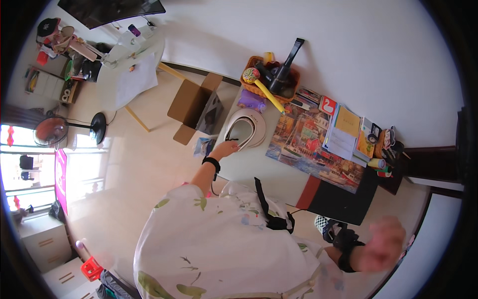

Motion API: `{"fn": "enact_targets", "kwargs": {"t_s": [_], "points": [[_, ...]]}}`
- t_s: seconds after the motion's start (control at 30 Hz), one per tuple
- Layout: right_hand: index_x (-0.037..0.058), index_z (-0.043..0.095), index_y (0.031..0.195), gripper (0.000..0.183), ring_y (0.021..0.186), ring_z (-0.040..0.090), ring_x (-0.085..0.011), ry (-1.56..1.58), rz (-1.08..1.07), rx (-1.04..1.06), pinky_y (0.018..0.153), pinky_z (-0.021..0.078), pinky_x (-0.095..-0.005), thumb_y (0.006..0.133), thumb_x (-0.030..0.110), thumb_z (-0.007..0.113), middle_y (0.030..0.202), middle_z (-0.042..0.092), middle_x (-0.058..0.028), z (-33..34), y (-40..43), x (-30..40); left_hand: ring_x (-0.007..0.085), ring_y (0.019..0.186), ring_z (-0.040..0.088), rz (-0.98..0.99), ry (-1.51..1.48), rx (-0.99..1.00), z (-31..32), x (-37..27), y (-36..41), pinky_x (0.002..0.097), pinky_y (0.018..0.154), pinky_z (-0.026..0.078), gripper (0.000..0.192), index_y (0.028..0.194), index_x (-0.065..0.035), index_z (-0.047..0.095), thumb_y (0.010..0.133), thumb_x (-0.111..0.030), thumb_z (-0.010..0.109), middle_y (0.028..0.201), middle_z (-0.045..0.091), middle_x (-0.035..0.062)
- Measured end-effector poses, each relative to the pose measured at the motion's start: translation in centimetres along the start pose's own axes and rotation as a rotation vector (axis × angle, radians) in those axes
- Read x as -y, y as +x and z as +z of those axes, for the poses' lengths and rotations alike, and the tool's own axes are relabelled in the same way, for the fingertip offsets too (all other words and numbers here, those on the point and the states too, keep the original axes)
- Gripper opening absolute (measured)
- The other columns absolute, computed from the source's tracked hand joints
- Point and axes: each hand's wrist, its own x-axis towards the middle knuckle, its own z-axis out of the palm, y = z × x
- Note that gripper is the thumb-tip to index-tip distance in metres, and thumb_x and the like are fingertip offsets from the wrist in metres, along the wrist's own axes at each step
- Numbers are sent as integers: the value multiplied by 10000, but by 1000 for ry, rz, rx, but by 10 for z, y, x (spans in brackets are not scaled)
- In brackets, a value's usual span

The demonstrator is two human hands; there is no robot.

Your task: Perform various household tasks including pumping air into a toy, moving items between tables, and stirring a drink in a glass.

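A beige sun visor with an open crown lies on the pale table, between a purple packet and the table's near edge. The fingers of my left hand are closed on the band end of the visor; a black band circles that wrist. Far off at the lower right, beyond the table's end, my right hand is raised and blurred by motion. Its fingers cannot be made out clearly, and nothing shows in it. A black strap is on that wrist too.
A wicker basket holds a black handheld device and a yellow-handled massage hammer. Beside it lie a harbour-picture mat, papers and books. An open cardboard box stands on the floor. A round table and a fan are at left.
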Motion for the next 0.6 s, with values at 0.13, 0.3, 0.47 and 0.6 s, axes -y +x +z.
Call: {"fn": "enact_targets", "kwargs": {"t_s": [0.13,0.3,0.47,0.6], "points": [[-2,548,838,157,718,528,-168,-321,552,-27,641,416,-282,816,147,503,792,554,-98,14,-45,-45,269,952,529,-84,168,126,41,17,-1,399,802,426,363,990,-112,575,770,-398,536,1015,559,109],[-4,562,888,163,712,535,-127,-408,1085,-29,630,414,-234,840,143,507,785,566,-73,11,-148,-106,301,1025,482,-121,212,241,68,19,9,427,835,423,418,1077,-156,527,746,-409,566,1186,423,105],[-4,566,920,222,690,548,-124,-375,1278,-113,627,426,-230,855,196,496,764,582,-66,1,-229,-131,328,1135,387,-163,167,182,70,8,35,455,867,402,466,1156,-197,481,748,-405,563,1274,313,137],[-12,558,921,250,668,546,-126,-450,1394,-162,626,433,-230,860,219,484,775,583,-71,-11,-259,-124,381,1183,312,-221,71,110,96,15,81,468,914,356,479,1195,-251,452,758,-429,536,1342,202,179]]}}
